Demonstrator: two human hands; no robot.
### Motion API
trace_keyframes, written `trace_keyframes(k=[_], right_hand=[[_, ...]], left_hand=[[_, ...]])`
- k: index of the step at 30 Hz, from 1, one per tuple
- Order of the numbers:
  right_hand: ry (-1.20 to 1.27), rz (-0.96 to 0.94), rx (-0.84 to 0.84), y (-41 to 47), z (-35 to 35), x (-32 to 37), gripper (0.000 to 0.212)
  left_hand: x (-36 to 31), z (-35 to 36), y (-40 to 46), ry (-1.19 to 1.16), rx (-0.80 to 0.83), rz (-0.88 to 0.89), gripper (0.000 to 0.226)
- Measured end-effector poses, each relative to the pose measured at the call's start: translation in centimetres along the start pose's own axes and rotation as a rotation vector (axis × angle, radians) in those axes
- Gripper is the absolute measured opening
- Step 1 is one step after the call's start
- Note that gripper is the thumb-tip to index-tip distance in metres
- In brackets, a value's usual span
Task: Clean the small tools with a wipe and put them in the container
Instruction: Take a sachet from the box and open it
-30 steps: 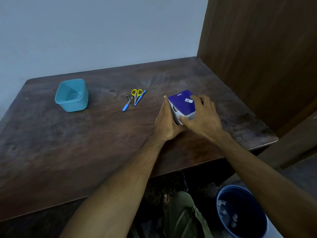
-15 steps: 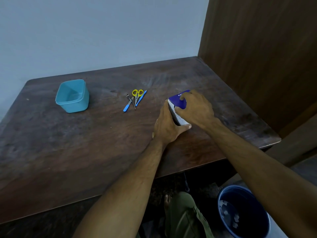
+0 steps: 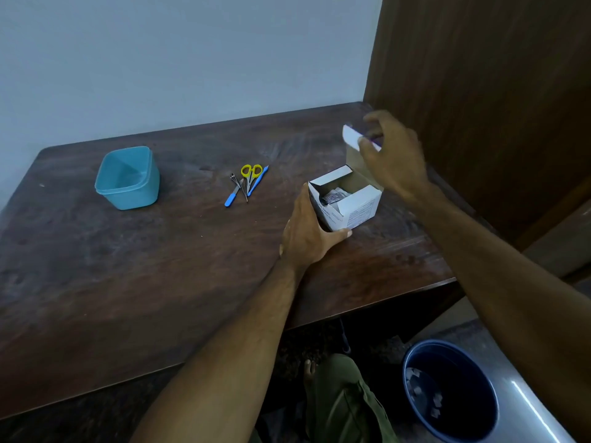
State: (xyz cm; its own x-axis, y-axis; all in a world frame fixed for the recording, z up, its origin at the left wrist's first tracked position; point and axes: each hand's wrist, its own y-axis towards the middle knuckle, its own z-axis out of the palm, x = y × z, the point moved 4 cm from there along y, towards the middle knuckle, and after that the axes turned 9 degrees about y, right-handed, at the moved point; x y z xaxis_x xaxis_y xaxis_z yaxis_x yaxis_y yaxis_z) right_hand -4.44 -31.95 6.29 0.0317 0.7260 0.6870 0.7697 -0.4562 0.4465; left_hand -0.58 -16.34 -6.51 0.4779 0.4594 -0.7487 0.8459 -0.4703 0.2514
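Observation:
A white and purple box of wipes (image 3: 355, 209) stands on the dark wooden table (image 3: 128, 266), its lid flap (image 3: 353, 139) lifted up. Wrapped wipe packets (image 3: 334, 196) show inside. My left hand (image 3: 308, 231) grips the box's near left side. My right hand (image 3: 391, 156) pinches the raised lid flap at its tip. The small tools lie in a cluster behind the box: yellow-handled scissors (image 3: 251, 174), a blue-handled tool (image 3: 232, 196), a thin blue stick (image 3: 258, 180) and metal tweezers (image 3: 239, 183). A teal plastic container (image 3: 128, 177) sits open at the left.
A dark wooden panel (image 3: 479, 91) rises along the table's right edge. A blue bin (image 3: 447, 391) with scraps stands on the floor at the lower right. My knee in green cloth (image 3: 339, 398) and a bare foot show under the table edge.
My right hand has lifted the purple lid from flat on the box to upright, opening the box. My left hand has stayed on the box's side.

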Motion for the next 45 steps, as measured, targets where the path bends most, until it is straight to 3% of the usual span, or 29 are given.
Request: trace_keyframes(k=[3,5,8,11,15,18,24,35,40,45], right_hand=[[-0.353,-0.224,-0.059,0.3,-0.6,-0.6,0.038],[-0.607,-0.385,0.039,0.0,0.0,-0.7,0.039],[-0.754,-0.525,0.243,-1.0,1.9,-1.2,0.030],[-0.602,-0.453,0.371,-1.8,3.4,-1.6,0.015],[-0.425,-0.270,0.581,-1.9,4.9,-2.1,0.026],[-0.458,-0.235,0.646,-1.6,5.9,-1.8,0.014],[-0.661,-0.231,0.724,-1.0,7.6,-1.5,0.020],[-0.654,-0.227,0.604,-0.9,6.7,-1.0,0.019],[-0.467,-0.317,0.424,-0.6,4.5,-0.8,0.024],[-0.272,-0.265,0.266,-1.2,2.7,0.0,0.020]], left_hand=[[0.1,0.1,0.1,0.004,0.023,-0.018,0.107],[0.0,0.1,0.1,0.012,0.043,-0.040,0.111],[0.0,0.1,0.0,0.010,0.041,-0.056,0.117],[-0.1,0.0,0.0,0.017,0.043,-0.054,0.118],[0.1,0.2,0.0,0.029,0.059,-0.065,0.125],[0.2,0.3,0.1,0.038,0.071,-0.055,0.126],[0.2,0.2,0.1,0.029,0.047,-0.031,0.119],[0.3,0.3,0.3,0.032,0.061,-0.047,0.120],[0.4,0.3,0.3,0.005,0.072,-0.069,0.119],[0.3,0.3,0.6,0.023,0.111,-0.050,0.129]])
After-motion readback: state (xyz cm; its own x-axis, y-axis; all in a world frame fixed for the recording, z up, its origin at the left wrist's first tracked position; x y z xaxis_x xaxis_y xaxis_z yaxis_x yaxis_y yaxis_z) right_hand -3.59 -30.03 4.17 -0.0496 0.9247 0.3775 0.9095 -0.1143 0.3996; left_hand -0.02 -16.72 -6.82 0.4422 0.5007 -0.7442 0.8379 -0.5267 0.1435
